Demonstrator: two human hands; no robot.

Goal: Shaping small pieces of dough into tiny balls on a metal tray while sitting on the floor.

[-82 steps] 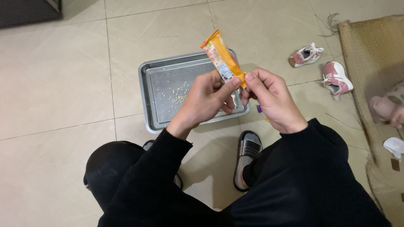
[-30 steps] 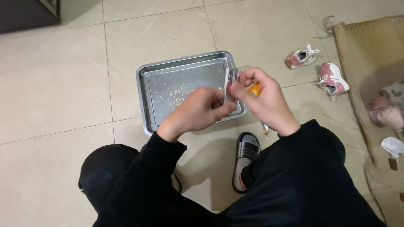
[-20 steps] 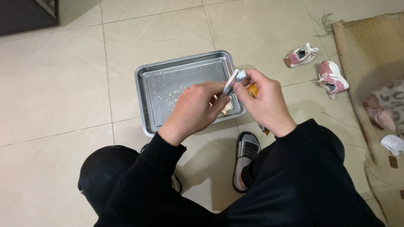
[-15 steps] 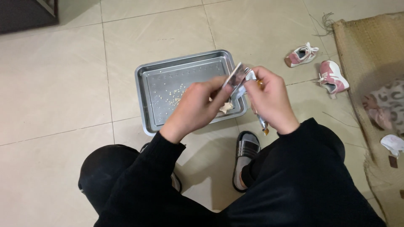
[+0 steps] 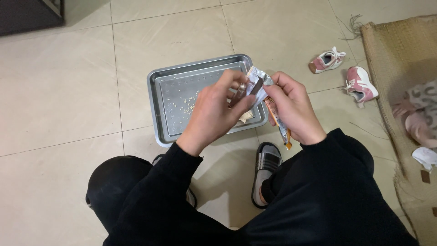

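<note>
Both hands meet over the near right corner of a metal tray (image 5: 166,98) on the tiled floor. The left hand (image 5: 214,111) and right hand (image 5: 293,107) each pinch the torn top of an orange snack packet (image 5: 259,86), its silver lining showing; the packet's tail hangs below the right palm. Pale crumbs (image 5: 184,98) dot the tray, and a beige scrap (image 5: 246,117), perhaps wrapper, lies below the fingers. Two small pink shoes (image 5: 359,84) sit near a woven mat (image 5: 400,54).
</note>
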